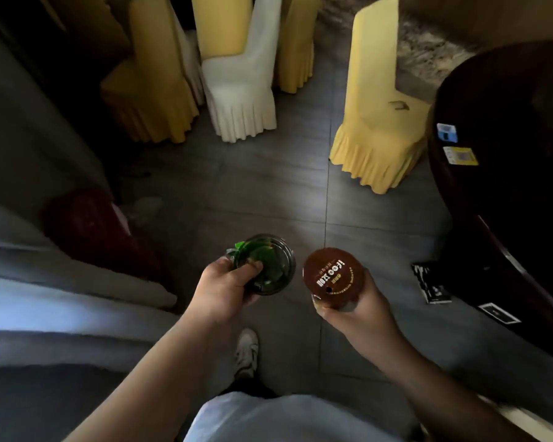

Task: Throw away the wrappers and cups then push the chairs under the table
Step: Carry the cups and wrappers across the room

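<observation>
Grey floor (pixel 243 186) lies open between a dark round surface (pixel 505 161) at right and a red bin (pixel 87 228) at left. Left hand (pixel 224 288) fingers grasp a clear cup (pixel 268 269) stuffed with green wrappers; right hand (pixel 358 311) fingers grasp a brown-lidded cup (pixel 332 275), both held side by side above the floor. Four covered chairs (pixel 380 122) stand ahead: three yellow, one white.

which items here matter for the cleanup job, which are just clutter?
Job: clear cup in left hand; brown cup in right hand; yellow chair; table.
Clutter: white chair; black card on floor; stickers.
</observation>
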